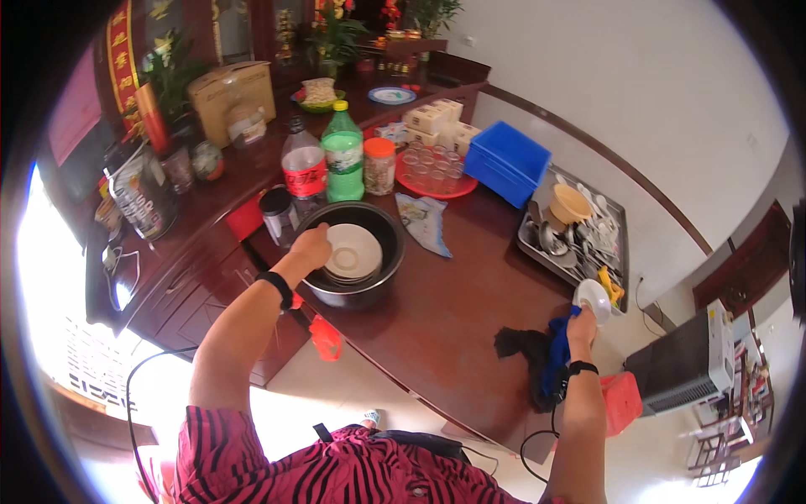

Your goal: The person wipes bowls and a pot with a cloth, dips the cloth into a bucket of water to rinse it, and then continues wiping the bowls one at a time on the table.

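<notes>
My left hand [313,247] grips the rim of a white bowl [365,246], the topmost of a stack inside a dark round pot [393,271]. The pot stands at the table's left edge. Far to the right, my right hand [582,329] holds a small white bowl [593,297], tilted, beside the near corner of a metal tray [527,244]. A blue cloth [556,343] lies against that hand, and a black cloth [535,362] is bunched under it on the table. My fingers partly hide both bowls.
The tray carries spoons, ladles and a tan plastic basket [570,203]. Behind are a blue plastic bin [507,164], a red tray [409,183] of glasses, a green bottle [343,160] and a jar [379,173]. A plastic packet [425,220] lies mid-table.
</notes>
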The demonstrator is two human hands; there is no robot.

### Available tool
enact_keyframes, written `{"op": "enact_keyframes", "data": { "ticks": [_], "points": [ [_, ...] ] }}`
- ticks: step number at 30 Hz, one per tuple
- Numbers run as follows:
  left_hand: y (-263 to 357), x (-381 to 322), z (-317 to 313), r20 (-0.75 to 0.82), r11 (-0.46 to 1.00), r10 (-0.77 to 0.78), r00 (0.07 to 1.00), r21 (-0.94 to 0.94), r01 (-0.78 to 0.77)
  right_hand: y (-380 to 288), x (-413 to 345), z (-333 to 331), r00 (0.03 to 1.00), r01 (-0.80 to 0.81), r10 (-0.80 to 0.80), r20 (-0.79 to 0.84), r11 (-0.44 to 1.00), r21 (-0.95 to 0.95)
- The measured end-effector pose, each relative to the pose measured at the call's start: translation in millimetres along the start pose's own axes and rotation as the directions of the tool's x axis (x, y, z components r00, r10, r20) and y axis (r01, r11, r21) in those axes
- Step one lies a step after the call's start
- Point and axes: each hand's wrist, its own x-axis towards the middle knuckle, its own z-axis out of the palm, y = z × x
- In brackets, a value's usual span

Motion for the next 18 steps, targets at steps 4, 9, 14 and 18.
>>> {"op": "enact_keyframes", "data": {
  "ticks": [4,9,14,18],
  "points": [
    [-8.8,6.5,8.1,-0.006,0.981,0.025,1.0,0.192,-0.024,-15.1,-12.4,2.4,0.998,0.066,-0.066,0.008,0.998,0.024],
    [26.9,-17.1,-5.4,-0.127,0.977,0.039,0.991,0.212,-0.012,-32.8,-37.2,1.0,0.979,0.199,-0.203,0.002,0.96,0.2],
    [63.4,-42.0,-18.2,-0.353,0.955,0.268,0.896,0.222,-0.198,-51.8,-62.2,-4.9,0.947,0.28,-0.319,0.045,0.884,0.373],
    [116.4,-75.8,-5.7,-0.487,0.781,0.561,0.67,0.043,-0.623,-54.6,-69.2,-10.3,0.942,0.265,-0.331,0.052,0.831,0.489]
  ]
}}
